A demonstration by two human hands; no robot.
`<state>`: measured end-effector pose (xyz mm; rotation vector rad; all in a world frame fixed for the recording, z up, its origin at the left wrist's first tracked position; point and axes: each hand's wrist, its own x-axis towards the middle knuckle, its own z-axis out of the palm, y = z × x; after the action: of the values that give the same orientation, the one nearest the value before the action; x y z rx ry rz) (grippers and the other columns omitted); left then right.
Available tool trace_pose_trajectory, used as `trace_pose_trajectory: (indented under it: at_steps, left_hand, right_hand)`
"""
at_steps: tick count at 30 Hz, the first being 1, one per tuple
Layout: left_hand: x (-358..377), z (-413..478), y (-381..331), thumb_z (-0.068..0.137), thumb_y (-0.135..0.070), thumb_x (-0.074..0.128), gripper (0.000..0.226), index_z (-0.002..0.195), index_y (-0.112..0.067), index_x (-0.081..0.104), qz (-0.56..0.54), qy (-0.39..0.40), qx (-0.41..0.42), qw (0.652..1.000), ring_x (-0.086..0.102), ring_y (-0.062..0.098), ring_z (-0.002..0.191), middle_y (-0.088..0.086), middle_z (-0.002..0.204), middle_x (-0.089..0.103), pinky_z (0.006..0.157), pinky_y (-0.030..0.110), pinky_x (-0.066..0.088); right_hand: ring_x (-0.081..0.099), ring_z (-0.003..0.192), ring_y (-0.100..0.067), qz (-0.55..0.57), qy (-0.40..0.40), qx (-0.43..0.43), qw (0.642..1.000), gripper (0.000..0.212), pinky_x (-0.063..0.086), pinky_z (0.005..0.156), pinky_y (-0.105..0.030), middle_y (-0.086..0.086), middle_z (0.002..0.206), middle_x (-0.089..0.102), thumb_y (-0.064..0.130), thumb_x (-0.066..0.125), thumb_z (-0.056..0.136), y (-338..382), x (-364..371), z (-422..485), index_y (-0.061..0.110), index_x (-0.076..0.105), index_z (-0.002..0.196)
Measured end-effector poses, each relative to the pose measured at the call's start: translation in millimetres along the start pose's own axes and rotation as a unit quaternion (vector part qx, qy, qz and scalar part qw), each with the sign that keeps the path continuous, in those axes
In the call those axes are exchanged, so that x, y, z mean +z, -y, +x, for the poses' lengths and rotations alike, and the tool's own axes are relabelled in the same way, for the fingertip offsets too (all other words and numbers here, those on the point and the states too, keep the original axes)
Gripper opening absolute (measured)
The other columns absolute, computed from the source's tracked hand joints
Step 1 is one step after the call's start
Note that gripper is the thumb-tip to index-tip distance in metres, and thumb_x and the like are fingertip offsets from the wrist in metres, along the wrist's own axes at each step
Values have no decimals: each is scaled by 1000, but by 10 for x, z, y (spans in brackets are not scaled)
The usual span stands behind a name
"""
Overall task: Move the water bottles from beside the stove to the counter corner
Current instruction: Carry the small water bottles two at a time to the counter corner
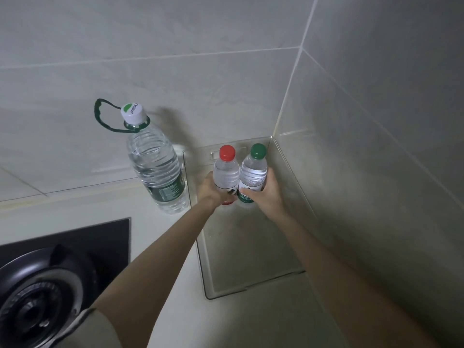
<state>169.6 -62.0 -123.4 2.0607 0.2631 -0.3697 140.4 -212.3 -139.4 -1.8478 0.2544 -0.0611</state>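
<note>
Two small bottles of clear, ribbed plastic stand upright side by side and touch each other. They are at the far end of a clear tray (251,259), a flat transparent piece with a low rim and rounded corners. The tray lies in the corner of the pale counter (163,247), where two walls of large grey tiles meet.

The red-capped bottle (226,172) has a round red cap and some red at the bottom of its label. The green-capped bottle (254,172) has a dark green cap and a green and white label. The left hand (209,190) grips the red-capped bottle low on its body, with the fingers curled round the label. The right hand (267,194) grips the green-capped bottle in the same way. I cannot tell if the bottoms rest on the tray or are just above it.

Just beside the tray, on the left, the large bottle (155,167) stands on the counter near the wall. It is of transparent ridged plastic, with a white cap, a dark green label and a thin green carrying loop at the neck. At the lower left is the stove (100,237), a glossy black plate with a round metal burner (32,297).
</note>
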Motion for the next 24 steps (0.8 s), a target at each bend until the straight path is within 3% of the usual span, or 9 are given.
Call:
trace_pose_trajectory:
  at_steps: [3,7,10,14,20,24]
  left_hand:
    - [1,-25,-35,64,-17,85,61,118,-10,57,55,-31,17,998,59,22,98,7,113,66,74,23,41]
    - [-13,-93,-51,64,-28,85,55,110,-10,61,101,-64,31,992,63,25,99,9,108,69,72,25,43]
    - [-22,-169,-62,62,-26,86,56,110,-10,62,97,-66,30,993,63,23,98,9,108,69,71,24,42]
    - [-49,-299,-123,58,-23,88,56,107,-9,65,50,-73,46,995,61,19,86,8,104,71,72,25,46]
    - [-299,-614,-340,52,-29,91,44,89,-14,70,-17,-114,100,988,65,7,72,0,85,73,64,20,52]
    - [-564,-914,-488,55,-31,90,43,90,-20,69,-82,-128,132,980,66,0,74,-6,82,72,65,18,55]
  right_hand:
    - [64,96,-6,11,-10,0,1000,50,50,80,-14,0,108,65,9,79,74,-24,32,-4,13,51,116]
    - [64,101,-11,4,-20,-4,1000,57,52,87,-29,2,110,66,28,78,69,-40,43,-62,17,51,118]
    - [63,101,-11,-9,-32,-12,999,56,53,90,-34,4,110,65,22,78,71,1,12,-121,21,50,120]
    - [63,104,-12,-36,-25,-43,998,54,52,92,-44,7,111,65,30,75,69,137,-104,-175,29,47,116]
    - [60,113,-14,-42,-48,-100,993,73,50,96,-43,11,122,60,41,74,66,491,-320,-361,35,37,129]
    - [68,98,-13,19,-28,-104,994,68,53,89,-50,32,99,63,45,75,65,794,-442,-544,45,30,116]
